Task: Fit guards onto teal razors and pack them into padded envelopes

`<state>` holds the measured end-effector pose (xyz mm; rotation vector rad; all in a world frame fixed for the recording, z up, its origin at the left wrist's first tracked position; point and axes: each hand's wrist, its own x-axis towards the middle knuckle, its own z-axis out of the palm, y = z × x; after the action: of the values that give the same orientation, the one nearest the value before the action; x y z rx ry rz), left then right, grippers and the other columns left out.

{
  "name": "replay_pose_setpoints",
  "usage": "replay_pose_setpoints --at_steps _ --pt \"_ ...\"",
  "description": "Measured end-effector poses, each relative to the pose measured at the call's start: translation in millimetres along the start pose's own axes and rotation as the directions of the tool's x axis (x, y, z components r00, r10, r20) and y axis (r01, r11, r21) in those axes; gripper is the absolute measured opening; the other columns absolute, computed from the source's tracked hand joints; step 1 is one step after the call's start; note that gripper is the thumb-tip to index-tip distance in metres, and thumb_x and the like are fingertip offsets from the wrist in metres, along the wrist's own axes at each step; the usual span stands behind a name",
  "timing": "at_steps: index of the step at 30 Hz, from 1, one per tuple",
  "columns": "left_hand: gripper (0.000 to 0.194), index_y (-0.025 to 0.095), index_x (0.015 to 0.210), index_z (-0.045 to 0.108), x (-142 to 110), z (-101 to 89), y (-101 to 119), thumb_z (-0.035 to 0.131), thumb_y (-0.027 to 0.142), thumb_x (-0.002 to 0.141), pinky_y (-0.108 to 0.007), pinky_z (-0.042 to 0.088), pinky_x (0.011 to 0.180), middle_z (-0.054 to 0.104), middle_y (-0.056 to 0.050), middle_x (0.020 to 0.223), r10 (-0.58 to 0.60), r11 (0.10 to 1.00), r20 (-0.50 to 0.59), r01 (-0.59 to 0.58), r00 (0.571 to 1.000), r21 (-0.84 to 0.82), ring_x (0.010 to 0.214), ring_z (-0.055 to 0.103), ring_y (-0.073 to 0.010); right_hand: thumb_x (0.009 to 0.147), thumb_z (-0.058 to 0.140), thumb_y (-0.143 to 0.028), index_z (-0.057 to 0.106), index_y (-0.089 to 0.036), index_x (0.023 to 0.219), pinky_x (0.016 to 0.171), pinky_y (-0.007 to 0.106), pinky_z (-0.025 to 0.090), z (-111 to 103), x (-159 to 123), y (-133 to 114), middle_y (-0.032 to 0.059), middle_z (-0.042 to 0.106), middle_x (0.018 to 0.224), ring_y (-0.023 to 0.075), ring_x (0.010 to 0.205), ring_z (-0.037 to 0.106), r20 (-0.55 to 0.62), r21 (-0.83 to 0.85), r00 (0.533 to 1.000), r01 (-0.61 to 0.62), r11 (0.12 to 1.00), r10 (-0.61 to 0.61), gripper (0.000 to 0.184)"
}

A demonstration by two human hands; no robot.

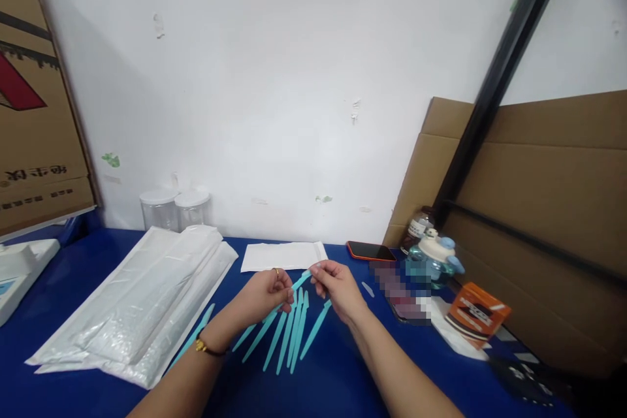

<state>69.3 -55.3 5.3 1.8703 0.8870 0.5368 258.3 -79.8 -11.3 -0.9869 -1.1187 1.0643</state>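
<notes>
Both my hands are raised over the blue table, pinching one turquoise eyebrow razor (300, 280) between them. My left hand (268, 295) has its fingers closed on the lower part of the handle. At the razor's upper right end, my right hand (334, 281) grips with thumb and fingertips, hiding the tip. Beneath the hands, several more turquoise razors (289, 333) lie fanned out on the table. One razor (316, 332) sits apart, under the right wrist. Another turquoise piece (196, 333) is partly covered by my left forearm. A small clear plastic piece (367, 289) rests right of my right hand.
White padded mailers (142, 300) are stacked at left, before two lidded clear jars (159, 210). A white packet (284, 256) lies against the wall. Rightward are a phone (371, 251), a teal bottle (434, 258), an orange box (477, 315) and cardboard (553, 222).
</notes>
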Motion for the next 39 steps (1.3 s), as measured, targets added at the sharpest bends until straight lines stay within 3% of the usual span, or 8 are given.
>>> replay_pose_setpoints --at_steps 5,9,16,21,27,32,36,39 --pt "0.014 0.017 0.074 0.056 -5 -28.7 -12 0.048 0.027 0.070 -0.023 0.036 0.054 0.065 -0.002 0.067 -0.112 0.923 -0.194 0.174 0.975 0.343 0.065 0.059 -0.0161 0.075 0.056 -0.047 0.058 -0.016 0.075 0.042 0.021 0.028 -74 7 -21 -0.0022 0.051 0.056 0.0087 0.043 0.042 -0.182 -0.315 0.982 -0.017 0.949 -0.043 0.031" --pt "0.009 0.017 0.065 0.059 -3 -36.6 -26 0.052 0.020 0.063 -0.024 0.034 0.054 0.065 -0.003 0.070 -0.193 0.778 -0.270 0.315 0.943 0.544 0.065 0.056 -0.0161 0.078 0.049 -0.035 0.053 -0.017 0.051 0.049 0.023 0.030 -131 8 -19 0.0005 0.051 0.050 0.0116 0.049 0.046 -0.229 -0.892 0.969 -0.248 0.377 0.096 0.033" --pt "0.020 0.019 0.079 0.060 -26 -56.4 -17 0.051 0.036 0.072 -0.025 0.036 0.059 0.064 -0.003 0.076 -0.164 0.762 -0.412 0.380 0.896 0.524 0.071 0.058 -0.0170 0.077 0.051 -0.041 0.060 -0.018 0.053 0.052 0.024 0.031 -126 8 -10 0.0032 0.059 0.050 0.0147 0.050 0.053 -0.199 -0.944 0.955 -0.247 0.216 0.221 0.035" --pt "0.027 0.018 0.083 0.061 -72 -70.9 -12 0.049 0.041 0.074 -0.030 0.038 0.062 0.064 -0.008 0.084 -0.232 0.539 -0.533 0.564 0.814 0.626 0.078 0.059 -0.0235 0.078 0.047 -0.043 0.060 -0.018 0.060 0.050 0.023 0.031 -121 8 -16 0.0030 0.060 0.053 0.0155 0.051 0.054 -0.184 -0.935 0.973 -0.217 0.280 0.138 0.034" --pt "0.021 0.017 0.080 0.060 -88 -48.2 -39 0.047 0.030 0.071 -0.031 0.036 0.058 0.063 -0.011 0.082 -0.282 0.365 -0.449 0.528 0.848 0.767 0.076 0.060 -0.0263 0.075 0.049 -0.044 0.053 -0.018 0.057 0.048 0.022 0.029 -104 1 -27 0.0003 0.055 0.053 0.0129 0.050 0.048 -0.106 -0.920 0.994 -0.096 0.381 -0.006 0.032" --pt "0.016 0.019 0.072 0.057 -79 -45.2 -35 0.045 0.030 0.071 -0.028 0.030 0.054 0.062 -0.004 0.071 -0.243 0.552 -0.415 0.477 0.877 0.684 0.064 0.055 -0.0194 0.074 0.053 -0.045 0.054 -0.017 0.061 0.047 0.021 0.028 -86 -2 -31 -0.0019 0.049 0.052 0.0108 0.049 0.043 -0.060 -0.800 0.996 -0.005 0.600 -0.072 0.031" --pt "0.024 0.019 0.078 0.059 -56 -25.9 5 0.046 0.039 0.077 -0.024 0.033 0.057 0.061 0.000 0.072 -0.055 0.855 -0.276 0.188 0.960 0.483 0.067 0.054 -0.0147 0.077 0.055 -0.047 0.061 -0.016 0.084 0.045 0.020 0.030 -45 -9 -25 -0.0013 0.053 0.062 0.0084 0.046 0.043 0.096 -0.464 0.995 0.045 0.885 -0.001 0.032" --pt "0.023 0.019 0.079 0.060 -32 3.5 35 0.049 0.039 0.076 -0.022 0.033 0.059 0.062 0.000 0.074 0.068 0.916 -0.267 0.045 0.961 0.398 0.067 0.053 -0.0135 0.077 0.057 -0.047 0.062 -0.015 0.088 0.045 0.021 0.030 -9 -19 -18 -0.0015 0.054 0.061 0.0073 0.044 0.042 0.192 -0.195 0.981 0.061 0.979 -0.023 0.034"
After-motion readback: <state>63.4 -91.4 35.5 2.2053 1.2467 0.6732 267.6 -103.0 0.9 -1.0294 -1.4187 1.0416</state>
